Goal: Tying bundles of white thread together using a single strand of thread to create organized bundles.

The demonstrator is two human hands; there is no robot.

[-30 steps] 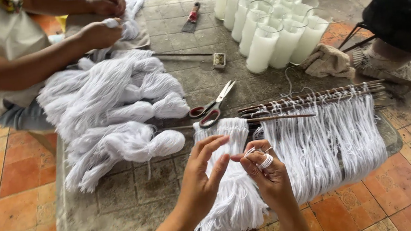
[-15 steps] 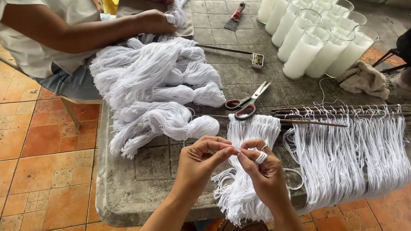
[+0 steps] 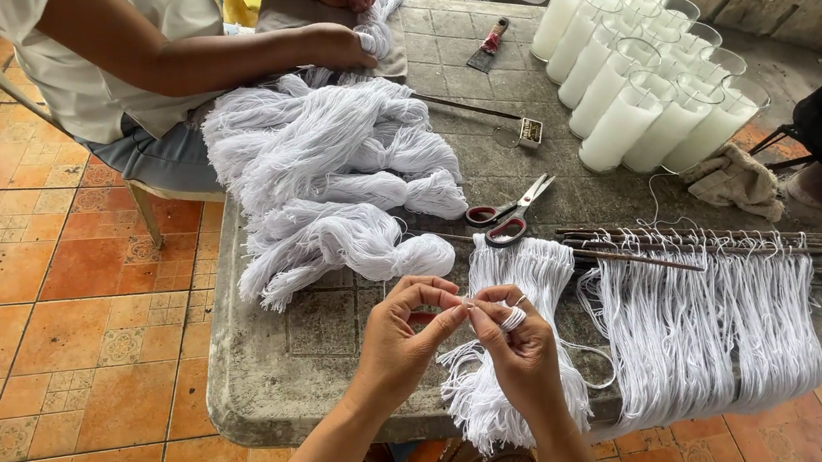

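My left hand [image 3: 403, 340] and my right hand [image 3: 516, 347] meet over the near edge of a grey stone table [image 3: 274, 375], fingertips pinched together on a thin white string [image 3: 474, 304]. White string is also wound round a finger of my right hand. Under my hands lies a bundle of cut white strings [image 3: 515, 271] that hangs over the table edge. To its right, many white strings [image 3: 711, 323] hang from thin sticks [image 3: 693, 239].
Red-handled scissors [image 3: 508, 217] lie beyond the bundle. Big white yarn skeins [image 3: 336, 178] cover the table's left. Glass candles [image 3: 637, 69] stand at the far right. Another person [image 3: 143, 56] sits at the far left, hands on yarn. A scraper [image 3: 489, 45] and a cloth [image 3: 743, 179] lie nearby.
The view has shifted slightly to the left and nearer. My hands stay pinched on the string at the same spot. The other person's hands remain on the yarn.
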